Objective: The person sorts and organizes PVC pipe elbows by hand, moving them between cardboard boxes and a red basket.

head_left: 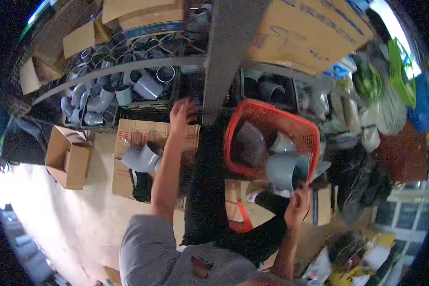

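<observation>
My right hand (298, 206) grips the lower rim of a large grey plastic pipe fitting (280, 171), whose round opening faces right. The fitting is at the near right side of a red plastic basket (231, 138). Inside the basket lie a clear plastic bag (250, 143) and a paler grey piece (283, 143). My left hand (182, 116) is raised in front of the lower shelf, fingers loosely apart and slightly blurred, with nothing visible in it. Left of that forearm, grey pipe elbows (142, 158) rest on flat cardboard (121, 183).
Crates of grey pipe fittings (148, 86) fill the rack behind a metal bar (128, 69). A thick upright post (229, 52) divides the shelves. An open carton (66, 164) stands left on the floor. Bags and wrappings (352, 260) lie at lower right.
</observation>
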Available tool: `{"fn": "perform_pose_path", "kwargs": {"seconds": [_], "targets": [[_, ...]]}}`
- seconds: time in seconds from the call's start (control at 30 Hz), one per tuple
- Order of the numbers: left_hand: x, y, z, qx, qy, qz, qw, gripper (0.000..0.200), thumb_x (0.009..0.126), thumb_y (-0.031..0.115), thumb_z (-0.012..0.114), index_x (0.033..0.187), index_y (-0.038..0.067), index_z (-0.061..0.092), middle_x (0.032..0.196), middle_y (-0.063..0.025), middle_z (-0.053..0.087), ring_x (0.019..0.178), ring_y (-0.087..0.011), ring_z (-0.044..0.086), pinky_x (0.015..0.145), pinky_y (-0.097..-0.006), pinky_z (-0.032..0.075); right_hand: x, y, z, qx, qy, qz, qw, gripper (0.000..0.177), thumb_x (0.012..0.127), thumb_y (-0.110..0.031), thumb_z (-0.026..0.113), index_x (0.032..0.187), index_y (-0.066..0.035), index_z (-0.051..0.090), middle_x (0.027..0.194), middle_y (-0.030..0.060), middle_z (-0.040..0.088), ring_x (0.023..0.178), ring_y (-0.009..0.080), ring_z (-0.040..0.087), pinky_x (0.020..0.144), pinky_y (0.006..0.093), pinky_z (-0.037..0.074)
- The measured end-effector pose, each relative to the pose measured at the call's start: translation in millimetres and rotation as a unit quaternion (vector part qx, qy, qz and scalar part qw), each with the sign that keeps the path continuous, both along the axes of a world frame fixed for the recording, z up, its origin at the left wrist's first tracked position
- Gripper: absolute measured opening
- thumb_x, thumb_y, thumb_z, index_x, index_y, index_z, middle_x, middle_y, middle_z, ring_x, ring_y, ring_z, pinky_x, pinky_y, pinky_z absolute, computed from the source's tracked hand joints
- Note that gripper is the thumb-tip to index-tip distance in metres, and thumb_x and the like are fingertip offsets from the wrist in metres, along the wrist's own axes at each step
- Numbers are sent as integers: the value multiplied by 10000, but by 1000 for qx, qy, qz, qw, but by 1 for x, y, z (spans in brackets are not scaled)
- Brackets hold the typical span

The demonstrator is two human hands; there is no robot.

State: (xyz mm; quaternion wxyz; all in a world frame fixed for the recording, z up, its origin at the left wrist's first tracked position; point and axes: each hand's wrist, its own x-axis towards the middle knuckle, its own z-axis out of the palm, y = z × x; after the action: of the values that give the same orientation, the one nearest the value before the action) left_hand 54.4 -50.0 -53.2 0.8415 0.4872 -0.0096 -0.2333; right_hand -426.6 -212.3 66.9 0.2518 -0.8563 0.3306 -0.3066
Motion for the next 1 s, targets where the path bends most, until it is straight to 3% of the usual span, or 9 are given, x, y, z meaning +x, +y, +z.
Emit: {"fn": "perform_pose_path", "kwargs": {"seconds": [0.07, 0.13, 0.23, 0.33, 0.43, 0.63, 0.8, 0.97, 1.0], "targets": [[-70, 36, 42, 77, -5, -39, 996, 394, 994, 329, 618, 1245, 30, 569, 1086, -121, 677, 920, -207, 691, 655, -319, 581, 8, 3, 2, -50, -22, 35, 998, 142, 945, -10, 610, 1084, 14, 600, 1297, 185, 559, 1022, 253, 634, 848, 308, 498], [-127, 65, 57, 32, -80, -140, 986, 416, 998, 361, 604, 1279, 57, 562, 1166, -153, 652, 1051, -262, 663, 749, -375, 592, 35, 21, 47, -20, 7, 64, 998, 198, 914, 51, 625, 1107, 11, 609, 1305, 204, 555, 1129, 312, 635, 928, 348, 504], [-197, 58, 123, 19, -23, -261, 965, 601, 983, 409, 608, 1462, 105, 410, 1349, -190, 544, 1205, -318, 587, 840, -454, 583, 49, 22, 50, 13, 14, 147, 989, 297, 851, 55, 673, 1133, -14, 608, 1363, 182, 539, 1108, 339, 648, 960, 367, 523], [-237, 38, 150, 10, 19, -361, 932, 879, 955, 529, 585, 1588, 253, 40, 1553, -138, 310, 1322, -360, 490, 910, -565, 554, 72, 30, 55, -3, 44, 211, 976, 300, 857, 25, 648, 1148, -45, 634, 1371, 148, 522, 1232, 341, 576, 1027, 401, 504], [-247, 24, 162, -32, 16, -304, 952, 992, 932, 498, 636, 1589, 168, -30, 1512, -185, 368, 1297, -367, 522, 940, -568, 541, 85, 30, 57, -8, 71, 264, 962, 293, 872, -8, 636, 1158, -65, 656, 1376, 157, 516, 1316, 356, 506, 1086, 429, 462], [-231, -19, 126, -119, 37, -230, 965, 699, 898, 243, 622, 1496, 142, 273, 1453, -154, 442, 1253, -365, 565, 965, -546, 552, 100, -8, 46, -57, -43, 277, 958, 319, 873, -5, 669, 1184, -65, 632, 1424, 154, 517, 1269, 353, 552, 1028, 429, 497], [-170, -102, 73, -71, -74, -94, 990, 730, 871, 205, 657, 1490, 146, 275, 1415, -153, 455, 1267, -352, 519, 949, -517, 571, 60, -76, 15, 3, 11, 79, 997, 549, 882, -48, 670, 1406, -94, 512, 1468, 217, 462, 1331, 397, 479, 1131, 452, 390], [-64, -187, 15, 15, -252, -52, 966, 730, 879, 192, 650, 1493, 164, 256, 1415, -158, 431, 1257, -380, 501, 904, -534, 592, 14, -126, -27, 41, 59, 4, 997, 566, 888, -53, 668, 1418, -45, 468, 1412, 222, 513, 1324, 400, 483, 1118, 450, 388], [-35, -202, -13, 28, -210, -2, 977, 725, 883, 182, 639, 1495, 163, 251, 1410, -161, 437, 1247, -392, 505, 893, -548, 596, 9, -127, -28, 62, 74, -11, 995, 587, 884, -77, 674, 1431, -56, 461, 1419, 233, 502, 1317, 411, 482, 1127, 463, 379]]}}
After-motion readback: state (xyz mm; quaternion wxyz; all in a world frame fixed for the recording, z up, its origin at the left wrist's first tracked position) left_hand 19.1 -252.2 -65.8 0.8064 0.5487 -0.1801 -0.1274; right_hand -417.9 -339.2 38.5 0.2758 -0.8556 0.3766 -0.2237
